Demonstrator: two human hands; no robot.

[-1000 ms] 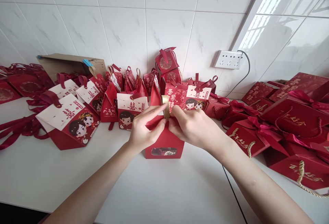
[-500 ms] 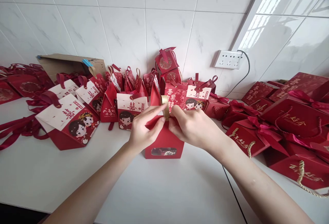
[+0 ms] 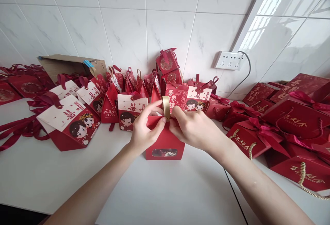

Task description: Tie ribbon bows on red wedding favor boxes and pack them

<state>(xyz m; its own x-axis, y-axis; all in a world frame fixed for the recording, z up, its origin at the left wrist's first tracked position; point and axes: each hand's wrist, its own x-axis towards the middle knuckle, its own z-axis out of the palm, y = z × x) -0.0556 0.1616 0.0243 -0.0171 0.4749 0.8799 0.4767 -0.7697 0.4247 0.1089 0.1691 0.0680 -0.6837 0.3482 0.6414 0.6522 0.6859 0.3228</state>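
Observation:
A red box (image 3: 165, 142) with a small window near its base stands upright on the white table. A gold ribbon loop (image 3: 166, 106) rises from its top edge. My left hand (image 3: 146, 125) is at the box's top left, its thumb at the foot of the loop and its fingers curved behind. On the other side, my right hand (image 3: 189, 125) is closed with bent fingers at the top right edge, by the foot of the loop. What lies between its fingertips is hidden.
Red and white gift boxes (image 3: 69, 121) line the back and left of the table (image 3: 160, 190). Larger red boxes (image 3: 304, 115) with ribbons and cord handles are piled at right. A cardboard box (image 3: 51, 67) stands behind, and a socket strip (image 3: 228, 61) is on the wall.
My left forefinger has moved back and away from the gold loop, which shows more fully. My right hand has hardly moved.

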